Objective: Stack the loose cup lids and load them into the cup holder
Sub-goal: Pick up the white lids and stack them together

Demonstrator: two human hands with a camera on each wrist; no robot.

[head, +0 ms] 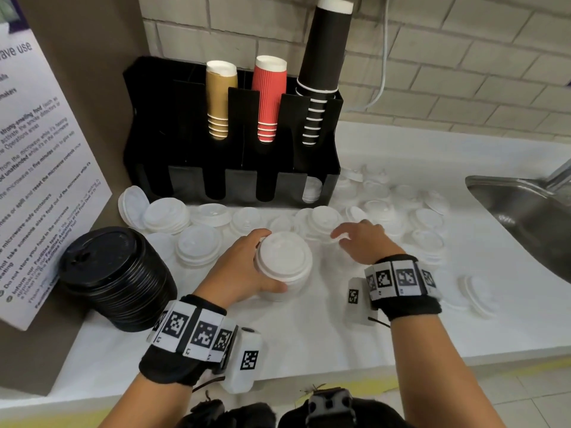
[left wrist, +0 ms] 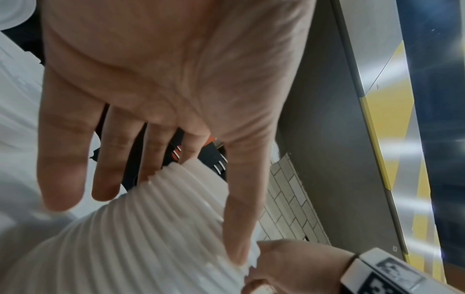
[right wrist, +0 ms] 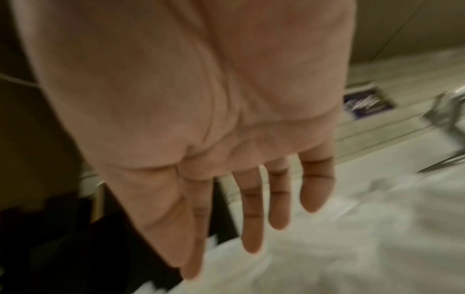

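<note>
My left hand (head: 262, 261) grips a tall stack of white cup lids (head: 282, 264), thumb on the near side and fingers on the far side. The left wrist view shows the ribbed stack (left wrist: 141, 228) under my thumb (left wrist: 241, 218). My right hand (head: 350, 237) hovers open, fingers spread, just right of the stack over loose white lids (head: 324, 219). Its fingers (right wrist: 251, 218) are straight and hold nothing. The black cup holder (head: 160, 125) stands behind with gold, red and black cups; one front slot shows white lids (head: 312, 189).
Several loose white lids (head: 428, 239) lie scattered across the white counter, more along the holder's front. A stack of black lids (head: 114, 276) sits at the left by a poster. A steel sink (head: 525, 208) is at the right.
</note>
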